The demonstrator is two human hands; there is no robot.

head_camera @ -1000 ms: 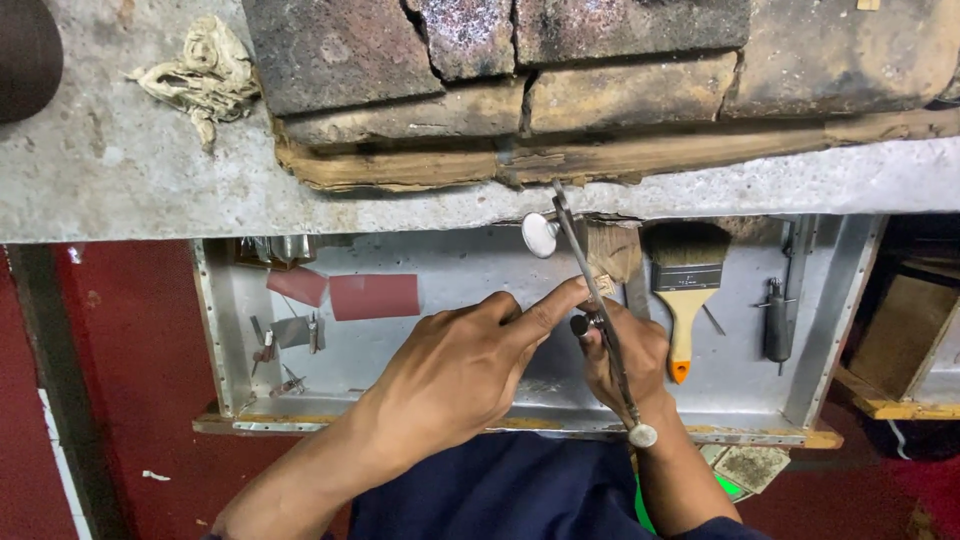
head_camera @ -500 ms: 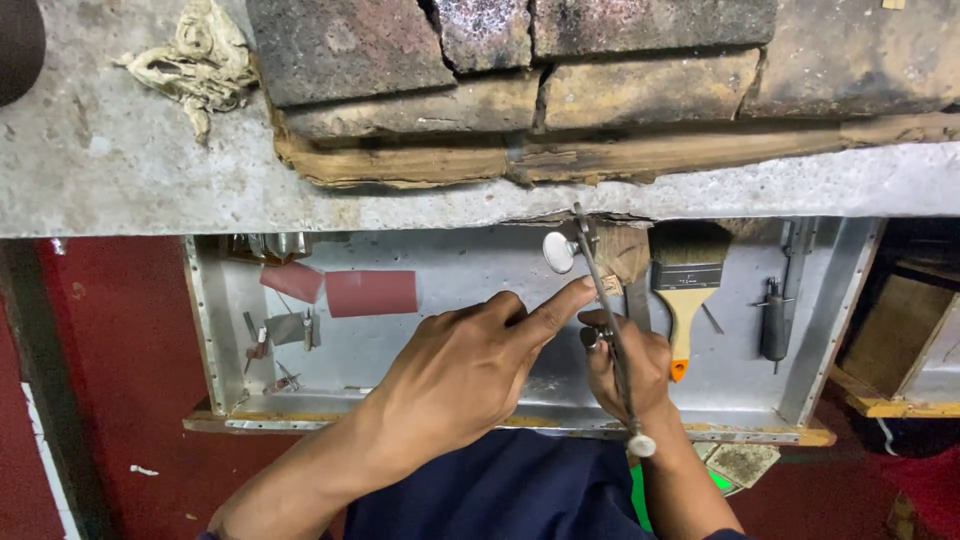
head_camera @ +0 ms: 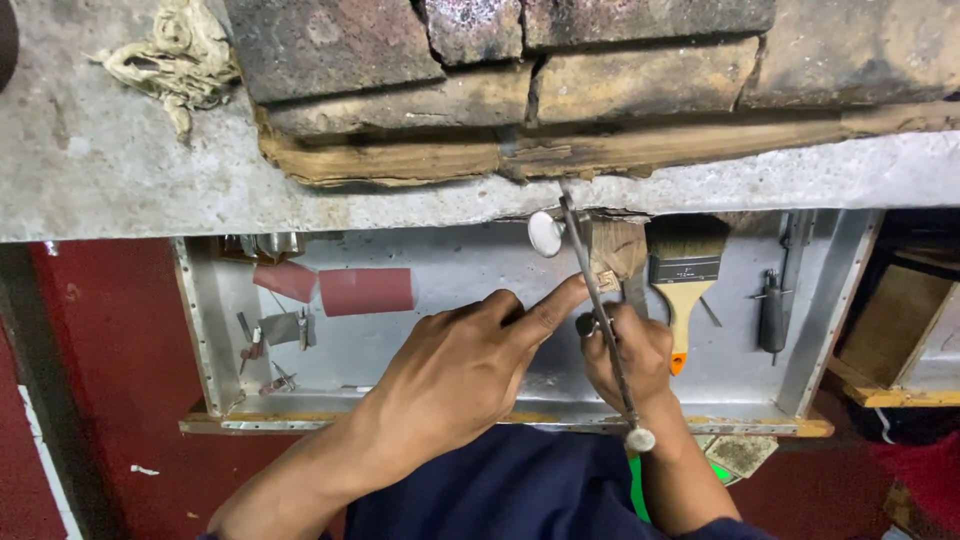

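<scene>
A thin metal tool [head_camera: 600, 310] with a round knob at each end runs from the bench edge back over my right wrist. My right hand [head_camera: 640, 365] is closed around its middle, and a small dark piece [head_camera: 588, 323] sits at the thumb. My left hand [head_camera: 455, 380] lies beside it over the tray. Its index finger is stretched out and its tip touches the tool. The other left fingers are curled, and what lies under them is hidden.
A shallow metal tray [head_camera: 205, 340] under the concrete bench edge [head_camera: 300, 200] holds a paintbrush [head_camera: 685, 275], red sandpaper rolls [head_camera: 365, 290], small clips [head_camera: 265, 335] and a dark tool [head_camera: 772, 310]. Bricks [head_camera: 400, 60] and a frayed rag [head_camera: 175, 60] lie on the bench.
Both hands stay together at the same spot. The tool's far end has wobbled slightly sideways, and the view has shifted a little.
</scene>
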